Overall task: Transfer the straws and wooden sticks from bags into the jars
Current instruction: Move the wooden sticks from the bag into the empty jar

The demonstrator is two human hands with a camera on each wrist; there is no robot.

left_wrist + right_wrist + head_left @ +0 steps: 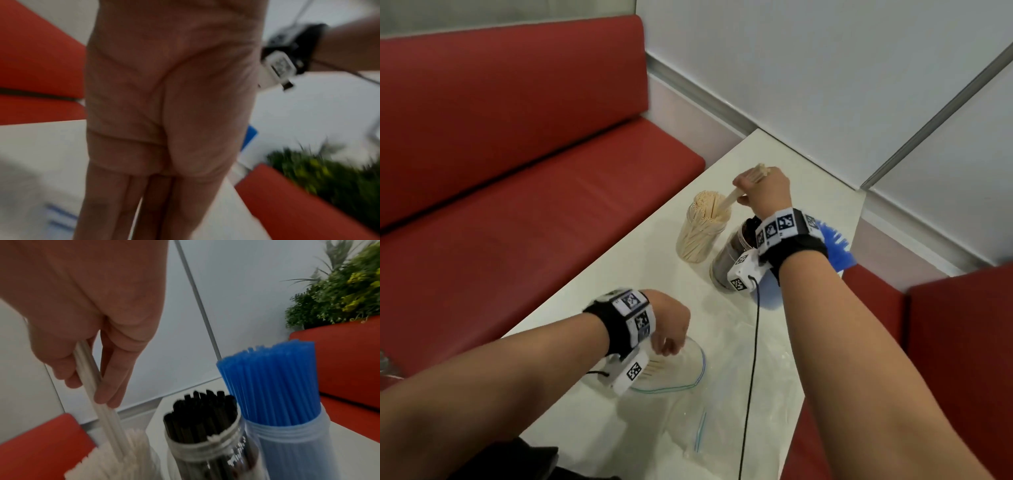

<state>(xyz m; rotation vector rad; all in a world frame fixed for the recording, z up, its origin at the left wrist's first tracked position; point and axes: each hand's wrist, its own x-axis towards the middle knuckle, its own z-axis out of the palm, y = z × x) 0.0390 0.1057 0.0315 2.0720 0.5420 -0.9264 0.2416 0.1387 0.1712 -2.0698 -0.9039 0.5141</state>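
My right hand pinches a small bundle of wooden sticks and holds it slanted, its lower end inside the clear jar packed with wooden sticks. The right wrist view shows the fingers curled round those sticks above the stick jar. Beside it stand a jar of black straws and a jar of blue straws. My left hand hovers over the open mouth of a clear zip bag holding a few sticks. In the blurred left wrist view its fingers look straight, with nothing seen in them.
A second clear zip bag lies flat on the white table. A black cable hangs from my right wrist across it. Red bench seats flank the table, and a green plant stands behind the right one.
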